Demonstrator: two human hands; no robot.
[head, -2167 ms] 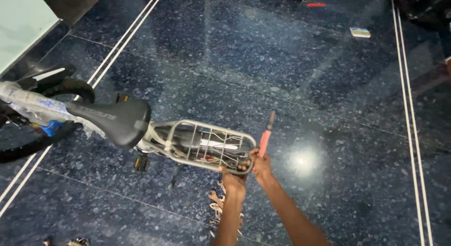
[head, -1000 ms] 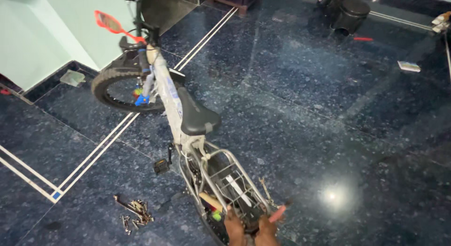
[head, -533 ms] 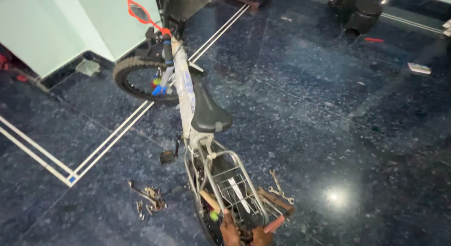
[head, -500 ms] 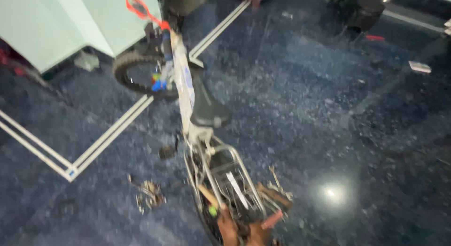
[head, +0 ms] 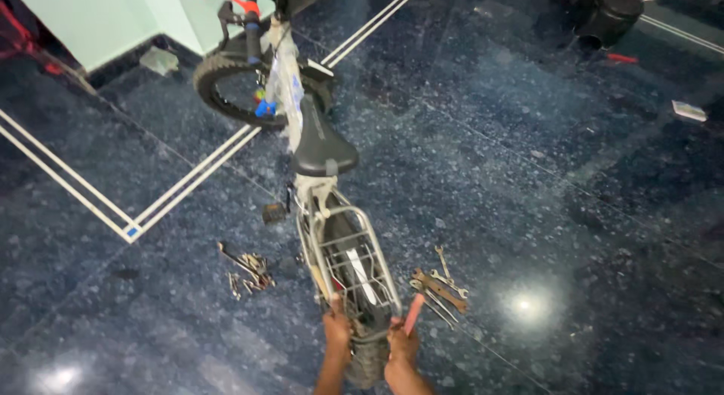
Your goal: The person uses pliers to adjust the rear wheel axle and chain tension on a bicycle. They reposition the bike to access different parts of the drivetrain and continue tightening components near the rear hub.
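Hands [head: 337, 331] [head: 402, 342] still grip the carrier rack [head: 354, 252], right also holding a red-handled tool [head: 413, 313]; bicycle [head: 302, 124] now farther up-frame.

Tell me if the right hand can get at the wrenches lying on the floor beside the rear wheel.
Probably yes. The right hand is at the rear of the carrier rack, and the wrenches lie on open floor just to its right with nothing between. It already holds a red-handled tool, though.

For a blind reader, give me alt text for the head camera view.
Two hands, left hand and right hand, grip the rear of a bicycle's wire carrier rack; the right also holds a red-handled tool. Wrenches lie on the dark blue floor.
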